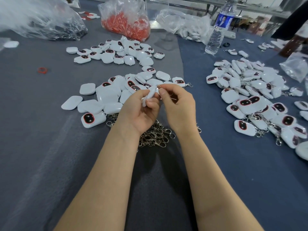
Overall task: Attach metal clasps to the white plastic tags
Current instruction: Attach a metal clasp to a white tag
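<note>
My left hand [141, 110] grips a white plastic tag [150, 94] edge-on, above the table's middle. My right hand [178, 104] pinches a small metal clasp [158, 86] at the tag's top end; most of the clasp is hidden by my fingers. Under my wrists lies a heap of loose metal clasps [155, 135]. A pile of white tags without clasps [106, 97] spreads just left of and behind my hands. On the right lies a pile of tags with clasps attached [253, 100].
Another group of white tags [116, 52] lies further back. Behind it stand a bag of red parts [126, 22], a bag of dark parts [50, 22] at the left and a bag of white parts [186, 25]. A water bottle [218, 29] stands at the back right. A red ring [42, 70] lies at the left.
</note>
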